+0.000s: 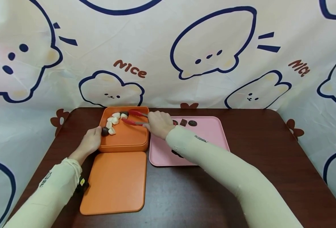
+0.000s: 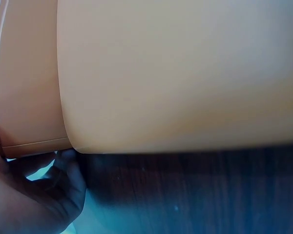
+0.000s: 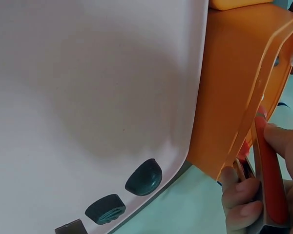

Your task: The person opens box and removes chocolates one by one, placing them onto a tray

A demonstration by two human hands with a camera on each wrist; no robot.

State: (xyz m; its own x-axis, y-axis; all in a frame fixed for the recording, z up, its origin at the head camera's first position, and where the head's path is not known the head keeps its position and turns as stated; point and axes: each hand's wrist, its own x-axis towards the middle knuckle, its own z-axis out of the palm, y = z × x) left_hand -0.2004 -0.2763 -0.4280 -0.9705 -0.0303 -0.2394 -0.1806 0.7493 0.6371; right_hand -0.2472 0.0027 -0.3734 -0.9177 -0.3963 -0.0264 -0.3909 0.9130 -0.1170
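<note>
My left hand [image 1: 92, 139] holds the left side of an orange box [image 1: 128, 137], thumb at the rim. Inside the box lie several white pieces [image 1: 115, 120] and a dark round chocolate [image 1: 105, 131] near that thumb. My right hand [image 1: 160, 123] grips red-tipped tongs [image 1: 133, 123], seen in the right wrist view as red-handled tongs [image 3: 271, 170]. The spread tips reach over the box, beside a white piece [image 1: 124, 116] and a dark piece [image 1: 125, 113] at its back. Whether the tips touch either one, I cannot tell. Left fingers [image 2: 63, 185] curl at the box's side.
Right of the box is a pink tray [image 1: 213, 133] with chocolates [image 1: 192, 123] along its far edge; my right forearm covers part of it. An orange lid [image 1: 116, 183] lies in front of the box. A patterned cloth [image 1: 162, 47] hangs behind the brown table [image 1: 250, 133].
</note>
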